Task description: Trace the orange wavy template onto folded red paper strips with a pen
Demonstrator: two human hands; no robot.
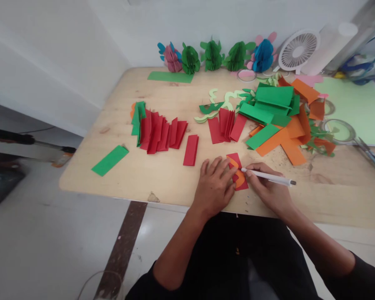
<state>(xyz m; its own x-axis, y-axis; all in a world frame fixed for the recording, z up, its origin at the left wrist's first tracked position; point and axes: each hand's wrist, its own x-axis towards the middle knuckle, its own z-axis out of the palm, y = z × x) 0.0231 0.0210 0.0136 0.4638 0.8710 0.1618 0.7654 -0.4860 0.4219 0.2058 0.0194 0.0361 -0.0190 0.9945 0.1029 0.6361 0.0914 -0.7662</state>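
Near the table's front edge lies a red paper piece with an orange curved paper shape on top of it. My left hand rests over their left side, fingers spread and pressing down, and hides part of both. Pinched in my right hand is a white pen, its tip touching the right edge of the orange shape. A folded red strip sits to the left of my left hand. Beyond my hands stands a small group of folded red papers.
Folded red papers and green ones stand at left, near a green strip. Green folded papers and orange strips pile up at right, beside tape rolls and a cutter. Paper figures and a fan line the wall.
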